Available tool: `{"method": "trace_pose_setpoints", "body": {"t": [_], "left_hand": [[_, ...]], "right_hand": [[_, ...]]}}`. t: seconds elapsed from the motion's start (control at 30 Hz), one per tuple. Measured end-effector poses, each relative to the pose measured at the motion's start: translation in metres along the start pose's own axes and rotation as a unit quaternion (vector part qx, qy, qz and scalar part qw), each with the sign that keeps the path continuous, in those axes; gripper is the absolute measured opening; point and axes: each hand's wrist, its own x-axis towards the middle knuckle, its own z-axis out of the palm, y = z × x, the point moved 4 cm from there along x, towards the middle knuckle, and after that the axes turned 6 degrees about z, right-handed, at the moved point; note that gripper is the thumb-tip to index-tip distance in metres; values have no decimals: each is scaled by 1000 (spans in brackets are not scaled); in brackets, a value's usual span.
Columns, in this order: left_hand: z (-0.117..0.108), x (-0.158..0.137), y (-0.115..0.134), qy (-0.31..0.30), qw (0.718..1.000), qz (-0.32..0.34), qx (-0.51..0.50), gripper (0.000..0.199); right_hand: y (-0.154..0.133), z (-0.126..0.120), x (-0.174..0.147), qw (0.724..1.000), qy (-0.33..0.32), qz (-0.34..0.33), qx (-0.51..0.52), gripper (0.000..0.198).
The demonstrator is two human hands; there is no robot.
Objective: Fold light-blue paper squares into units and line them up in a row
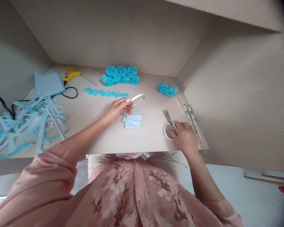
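Raised over the middle of the table, my left hand pinches a roll of narrow white tape by its edge. Below it lies a small stack of folded light-blue paper pieces. My right hand has its fingers curled round the handles of the scissors, whose slightly parted blades point away from me. Under the scissors' handles is another white tape roll, partly covered by that hand. A row of blue folded petals runs along the table left of the raised tape.
Blue paper roses stand in a cluster at the back, with two more roses to the right. Wrapped sticks lie by the right wall. At left are a yellow glue gun, blue sheets and a heap of scraps.
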Motion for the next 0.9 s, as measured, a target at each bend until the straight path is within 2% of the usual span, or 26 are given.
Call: {"method": "trace_pose_setpoints", "body": {"t": [0.23,0.3,0.33,0.37,0.4,0.5,0.6,0.67,0.77,0.9], "left_hand": [[-1,1,2,-2,1000,0,-5,32],[-1,1,3,2,1000,-2,-3,31],[-1,1,3,3,1000,-3,-4,31],[0,1,3,4,1000,-5,-7,31],[0,1,2,3,1000,-7,-11,31],[0,0,1,-1,1000,-8,-24,32],[0,0,-1,-4,1000,-1,-30,38],[1,0,-2,-7,999,1,-33,42],[2,0,-2,-16,999,3,-42,45],[4,0,-2,-21,998,1,-54,46]], "right_hand": [[9,-1,13,997,-73,31,4,52],[19,-2,18,988,-108,60,88,48],[23,-3,20,974,-130,79,168,45],[26,-4,21,947,-152,98,267,44],[25,-6,21,905,-170,114,373,46],[6,-12,14,738,-205,121,632,65],[-38,-10,-5,585,-313,96,742,82],[-68,-6,-20,502,-414,104,752,72],[-99,-8,-28,439,-456,106,766,50],[-113,-14,-21,386,-453,74,801,52]]}}
